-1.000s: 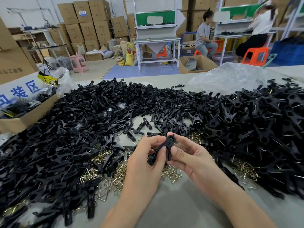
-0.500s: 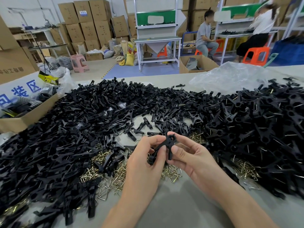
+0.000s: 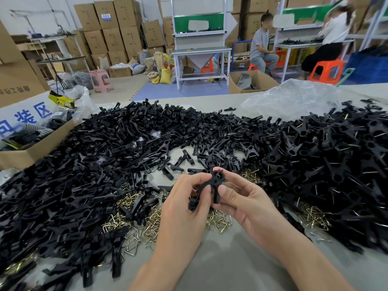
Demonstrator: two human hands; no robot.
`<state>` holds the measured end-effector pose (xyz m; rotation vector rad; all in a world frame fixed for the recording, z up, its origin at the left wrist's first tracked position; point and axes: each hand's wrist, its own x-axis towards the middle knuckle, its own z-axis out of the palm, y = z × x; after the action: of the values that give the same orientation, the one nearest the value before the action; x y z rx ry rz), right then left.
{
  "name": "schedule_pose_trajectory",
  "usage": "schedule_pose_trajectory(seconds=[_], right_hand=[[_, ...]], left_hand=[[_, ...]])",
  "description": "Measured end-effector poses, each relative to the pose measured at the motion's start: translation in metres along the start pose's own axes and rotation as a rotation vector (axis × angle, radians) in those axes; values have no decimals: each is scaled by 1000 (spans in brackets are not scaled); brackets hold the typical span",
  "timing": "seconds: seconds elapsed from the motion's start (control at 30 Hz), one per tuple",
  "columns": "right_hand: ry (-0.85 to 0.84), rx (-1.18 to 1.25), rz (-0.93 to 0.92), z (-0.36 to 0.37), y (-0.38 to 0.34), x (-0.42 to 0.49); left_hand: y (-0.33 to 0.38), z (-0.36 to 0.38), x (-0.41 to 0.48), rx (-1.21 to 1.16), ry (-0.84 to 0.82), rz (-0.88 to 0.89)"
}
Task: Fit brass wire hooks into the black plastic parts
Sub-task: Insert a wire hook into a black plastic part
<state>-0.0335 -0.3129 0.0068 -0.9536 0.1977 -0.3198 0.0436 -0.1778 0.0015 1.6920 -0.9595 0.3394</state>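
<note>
Bare table [image 3: 226, 267] lies near; black plastic parts [image 3: 88, 164] and brass hooks [image 3: 144, 227] crowd beyond.

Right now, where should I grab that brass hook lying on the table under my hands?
Probably pinch the brass hook by its near straight side, coming from the bare table in front of you: it lies flat at the pile's edge, with other hooks tangled behind it.

Bright, even indoor light fills the room, with only soft, faint shadows on the grey table [image 3: 231, 269]. The wide lens bows the view's edges, where the heaped black plastic parts [image 3: 31, 206] smear into blur; the crumpled clear plastic bag [image 3: 294, 99] glints mildly.
</note>
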Motion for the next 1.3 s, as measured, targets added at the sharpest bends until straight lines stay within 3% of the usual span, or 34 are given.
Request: schedule_pose_trajectory(seconds=[1.3], right_hand=[[-3,31,7,1,-1,0]], left_hand=[[-1,1,-1,15,13,31]])
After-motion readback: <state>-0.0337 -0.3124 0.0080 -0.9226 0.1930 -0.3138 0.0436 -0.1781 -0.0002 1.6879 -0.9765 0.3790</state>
